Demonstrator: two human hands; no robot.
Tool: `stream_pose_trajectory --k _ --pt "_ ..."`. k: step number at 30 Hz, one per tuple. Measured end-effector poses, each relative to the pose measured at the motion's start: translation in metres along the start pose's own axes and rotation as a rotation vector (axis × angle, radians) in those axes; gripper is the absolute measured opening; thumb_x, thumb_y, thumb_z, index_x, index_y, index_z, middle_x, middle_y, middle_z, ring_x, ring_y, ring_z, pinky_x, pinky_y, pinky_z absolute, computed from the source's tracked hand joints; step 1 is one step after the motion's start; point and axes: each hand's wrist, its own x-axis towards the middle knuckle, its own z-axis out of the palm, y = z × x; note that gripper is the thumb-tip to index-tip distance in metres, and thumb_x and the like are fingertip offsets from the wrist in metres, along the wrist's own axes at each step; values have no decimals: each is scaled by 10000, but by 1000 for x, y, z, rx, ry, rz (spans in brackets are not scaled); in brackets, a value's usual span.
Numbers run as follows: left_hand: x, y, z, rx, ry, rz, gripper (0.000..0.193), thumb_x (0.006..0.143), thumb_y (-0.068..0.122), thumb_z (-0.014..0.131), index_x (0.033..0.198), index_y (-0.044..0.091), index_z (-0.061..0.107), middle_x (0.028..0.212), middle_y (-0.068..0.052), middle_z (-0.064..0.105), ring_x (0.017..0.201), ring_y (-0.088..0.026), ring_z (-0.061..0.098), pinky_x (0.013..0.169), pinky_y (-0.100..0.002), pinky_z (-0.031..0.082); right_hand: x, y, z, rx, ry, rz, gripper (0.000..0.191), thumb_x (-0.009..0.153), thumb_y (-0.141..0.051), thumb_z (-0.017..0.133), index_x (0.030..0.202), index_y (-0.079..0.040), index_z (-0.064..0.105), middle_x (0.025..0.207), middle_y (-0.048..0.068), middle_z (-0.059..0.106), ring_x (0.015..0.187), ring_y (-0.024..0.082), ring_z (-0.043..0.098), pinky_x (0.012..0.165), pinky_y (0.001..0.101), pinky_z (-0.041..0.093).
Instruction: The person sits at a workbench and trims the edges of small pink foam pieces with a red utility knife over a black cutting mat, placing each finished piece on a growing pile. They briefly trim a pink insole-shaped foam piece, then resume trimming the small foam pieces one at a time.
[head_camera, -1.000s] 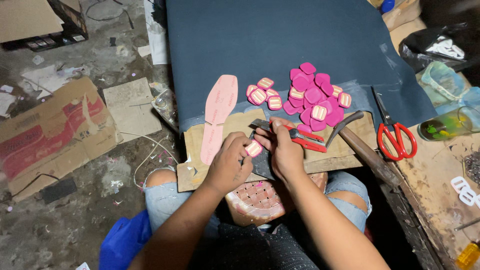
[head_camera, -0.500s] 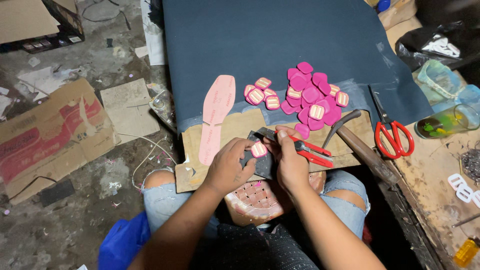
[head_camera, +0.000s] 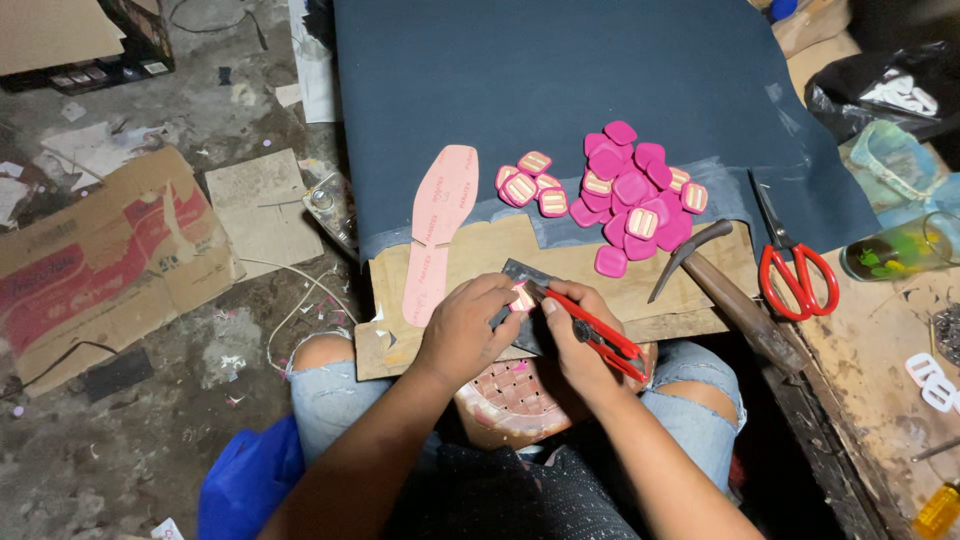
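Dark blue sheet (head_camera: 600, 90) lying across wooden board (head_camera: 480, 265) on person's lap; pink insole (head_camera: 437, 215) and heap of pink buckle pieces (head_camera: 630, 190) resting on top. Left hand (head_camera: 470, 330) pinching small pink piece (head_camera: 521, 297) at board's near edge. Right hand (head_camera: 580, 335) gripping red-handled cutter (head_camera: 598, 333), pressing against piece.

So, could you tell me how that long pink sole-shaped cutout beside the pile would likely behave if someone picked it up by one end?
The pink sole cutout looks thin and flat, so it would probably be light and sag somewhat when lifted by one end. It lies half on the dark sheet and half on the wooden board, following that step, which hints at flexibility. Being flat, it should slide rather than roll if pushed.
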Motion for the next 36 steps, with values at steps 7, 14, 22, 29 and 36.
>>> stream_pose_trajectory --k 7,14,22,29,36 --pt "0 -2 1 -7 19 19 225 842 145 737 1037 37 701 1145 -125 690 1053 -350 669 893 -416 544 -3 -3 1 -136 -4 -127 327 962 -246 686 1201 -23 678 1043 106 761 917 159 711 847 295 552" --pt "-1 -6 5 30 -3 23 189 840 129 719 1006 40 706 1130 -116 683 1037 -341 668 883 -418 547 4 -12 -1 -182 -32 -173 314 977 -252 658 1188 -23 698 1044 124 758 924 171 725 839 301 554" --pt "1 -7 10 81 14 41 164 822 141 732 930 26 686 1099 -116 672 1017 -339 666 871 -419 546 15 -44 -16 -227 -197 -98 258 948 -265 684 1045 -29 721 861 93 761 761 158 722 730 310 566" --pt "4 -2 7 83 14 29 244 815 114 729 1020 10 646 1115 -144 646 1033 -369 643 869 -438 526 30 -28 -21 -187 -261 -14 227 932 -239 686 1000 -26 722 854 58 760 800 122 697 746 297 556" --pt "2 3 4 -21 12 36 285 807 68 727 1059 42 596 1089 -133 601 1017 -365 631 855 -428 518 26 24 -27 129 120 54 292 1036 -198 582 1251 0 593 1110 98 651 1022 154 607 934 308 491"
